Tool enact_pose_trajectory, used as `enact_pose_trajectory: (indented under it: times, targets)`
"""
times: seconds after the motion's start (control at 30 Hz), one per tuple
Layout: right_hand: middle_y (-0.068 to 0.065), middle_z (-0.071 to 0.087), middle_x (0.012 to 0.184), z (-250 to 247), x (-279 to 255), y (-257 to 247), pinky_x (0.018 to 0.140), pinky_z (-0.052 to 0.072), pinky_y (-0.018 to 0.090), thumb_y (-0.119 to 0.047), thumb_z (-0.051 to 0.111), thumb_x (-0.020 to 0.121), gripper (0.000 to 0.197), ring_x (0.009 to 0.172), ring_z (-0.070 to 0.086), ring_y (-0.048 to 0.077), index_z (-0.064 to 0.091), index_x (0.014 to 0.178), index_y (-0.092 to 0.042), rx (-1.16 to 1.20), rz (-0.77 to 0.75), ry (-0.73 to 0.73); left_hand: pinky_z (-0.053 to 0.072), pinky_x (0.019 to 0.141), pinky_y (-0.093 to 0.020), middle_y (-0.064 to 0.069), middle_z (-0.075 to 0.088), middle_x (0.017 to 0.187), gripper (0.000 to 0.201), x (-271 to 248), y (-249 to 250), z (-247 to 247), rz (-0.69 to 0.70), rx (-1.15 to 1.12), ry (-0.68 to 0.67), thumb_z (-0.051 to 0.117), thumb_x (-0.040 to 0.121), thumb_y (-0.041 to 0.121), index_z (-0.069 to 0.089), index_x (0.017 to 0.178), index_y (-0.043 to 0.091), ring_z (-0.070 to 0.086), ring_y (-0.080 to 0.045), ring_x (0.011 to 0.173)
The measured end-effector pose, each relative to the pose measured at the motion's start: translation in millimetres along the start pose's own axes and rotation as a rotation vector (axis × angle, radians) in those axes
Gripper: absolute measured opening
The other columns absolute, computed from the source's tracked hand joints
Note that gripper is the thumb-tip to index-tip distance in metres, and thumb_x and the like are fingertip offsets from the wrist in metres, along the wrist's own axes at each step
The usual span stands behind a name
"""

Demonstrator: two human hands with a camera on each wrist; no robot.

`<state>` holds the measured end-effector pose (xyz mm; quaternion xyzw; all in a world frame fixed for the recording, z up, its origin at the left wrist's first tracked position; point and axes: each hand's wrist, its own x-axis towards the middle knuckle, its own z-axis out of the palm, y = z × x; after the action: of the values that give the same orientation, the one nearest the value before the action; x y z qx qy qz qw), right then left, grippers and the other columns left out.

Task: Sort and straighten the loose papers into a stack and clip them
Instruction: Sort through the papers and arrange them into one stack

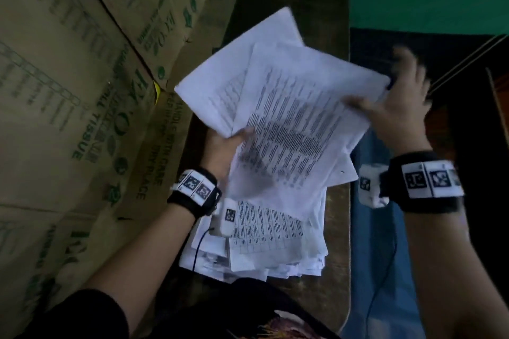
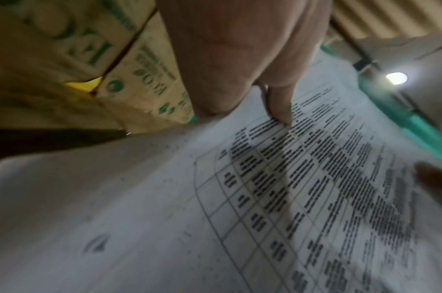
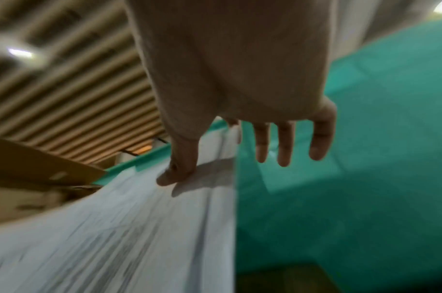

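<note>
Head view alone shows pile (image 1: pixel 275 231), seemingly under sheets (image 1: pixel 289 107).

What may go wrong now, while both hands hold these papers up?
The held sheets are fanned and askew; the right hand pinches only their edge, so some may slip out. The untidy pile lies under the left hand, near the table edge; a knock may scatter it.
</note>
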<state>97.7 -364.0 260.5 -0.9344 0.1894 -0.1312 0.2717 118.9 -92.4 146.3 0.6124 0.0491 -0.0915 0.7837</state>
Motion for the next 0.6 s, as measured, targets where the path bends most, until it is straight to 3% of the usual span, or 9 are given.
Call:
enact_pose_trajectory:
  times: [0.07, 0.13, 0.2, 0.27, 0.33, 0.4, 0.47, 0.53, 0.6]
  targets:
    - [0.006, 0.053, 0.133, 29.2, -18.6, 34.7, 0.102, 0.044, 0.052, -0.039, 0.088, 0.060, 0.094, 0.119, 0.054, 0.021, 0.038, 0.136, -0.015, 0.341, 0.210, -0.158, 0.043, 0.106, -0.048, -0.008, 0.065, 0.126, 0.058, -3.3, -26.6, -10.8, -0.128, -0.041, 0.025, 0.081, 0.074, 0.016, 0.058, 0.127, 0.007, 0.060, -0.024, 0.118]
    - [0.006, 0.069, 0.110, 57.0, -40.4, 55.6, 0.086, 0.058, 0.035, -0.033, 0.086, 0.063, 0.064, 0.089, 0.069, 0.006, 0.059, 0.115, -0.006, 0.495, 0.293, -0.381, 0.045, 0.103, -0.051, -0.011, 0.068, 0.119, 0.048, -5.9, -48.8, -15.2, -0.248, -0.042, 0.054, 0.080, 0.074, 0.015, 0.063, 0.118, 0.006, 0.064, -0.026, 0.113]
    - [0.009, 0.071, 0.101, 84.8, -60.6, 70.7, 0.067, 0.058, 0.017, -0.014, 0.081, 0.074, 0.038, 0.070, 0.068, -0.005, 0.067, 0.107, -0.002, 0.529, 0.301, -0.446, 0.049, 0.098, -0.051, -0.014, 0.069, 0.112, 0.035, -8.9, -61.5, -16.4, -0.378, -0.038, 0.063, 0.074, 0.081, 0.017, 0.065, 0.113, 0.005, 0.067, -0.028, 0.105]
    - [0.008, 0.069, 0.097, 104.7, -76.4, 81.9, 0.058, 0.052, 0.010, 0.000, 0.072, 0.082, 0.028, 0.071, 0.069, 0.001, 0.066, 0.110, 0.002, 0.526, 0.334, -0.418, 0.052, 0.093, -0.049, -0.018, 0.067, 0.113, 0.034, -10.4, -71.1, -19.8, -0.509, -0.070, 0.059, 0.063, 0.090, 0.021, 0.060, 0.117, 0.002, 0.067, -0.030, 0.100]
    - [0.008, 0.068, 0.098, 120.2, -85.8, 96.1, 0.059, 0.051, 0.008, 0.003, 0.067, 0.086, 0.025, 0.079, 0.068, 0.013, 0.066, 0.111, 0.003, 0.504, 0.348, -0.423, 0.050, 0.094, -0.051, -0.020, 0.064, 0.119, 0.033, -11.6, -82.9, -25.7, -0.571, -0.077, 0.083, 0.058, 0.094, 0.018, 0.056, 0.123, 0.002, 0.065, -0.031, 0.105]
    - [0.006, 0.069, 0.099, 133.5, -90.4, 112.8, 0.064, 0.054, 0.010, 0.005, 0.063, 0.087, 0.022, 0.076, 0.067, 0.002, 0.068, 0.109, 0.002, 0.454, 0.347, -0.445, 0.046, 0.100, -0.052, -0.019, 0.064, 0.120, 0.030, -13.3, -94.3, -32.7, -0.578, -0.046, 0.100, 0.060, 0.092, 0.009, 0.058, 0.121, 0.000, 0.062, -0.031, 0.111]
    - [0.005, 0.070, 0.094, 141.1, -92.6, 126.9, 0.074, 0.057, 0.024, 0.005, 0.059, 0.090, 0.018, 0.072, 0.066, 0.000, 0.069, 0.105, 0.001, 0.436, 0.376, -0.442, 0.045, 0.102, -0.051, -0.016, 0.069, 0.108, 0.026, -14.3, -102.7, -38.1, -0.587, -0.012, 0.091, 0.069, 0.082, 0.002, 0.065, 0.107, -0.001, 0.063, -0.031, 0.109]
    - [0.007, 0.067, 0.082, 143.3, -90.2, 132.8, 0.070, 0.052, 0.029, 0.001, 0.056, 0.093, 0.012, 0.068, 0.062, 0.014, 0.068, 0.092, 0.001, 0.443, 0.423, -0.408, 0.046, 0.100, -0.051, -0.016, 0.071, 0.096, 0.031, -12.4, -107.0, -40.8, -0.623, -0.015, 0.070, 0.079, 0.066, 0.006, 0.068, 0.094, -0.002, 0.064, -0.034, 0.106]
    - [0.008, 0.063, 0.073, 146.5, -84.3, 138.2, 0.062, 0.048, 0.025, -0.007, 0.055, 0.094, 0.017, 0.065, 0.059, 0.017, 0.065, 0.081, -0.003, 0.472, 0.495, -0.347, 0.047, 0.099, -0.051, -0.021, 0.069, 0.101, 0.050, -9.5, -108.0, -40.9, -0.646, -0.054, 0.068, 0.084, 0.053, 0.010, 0.065, 0.096, -0.006, 0.062, -0.037, 0.109]
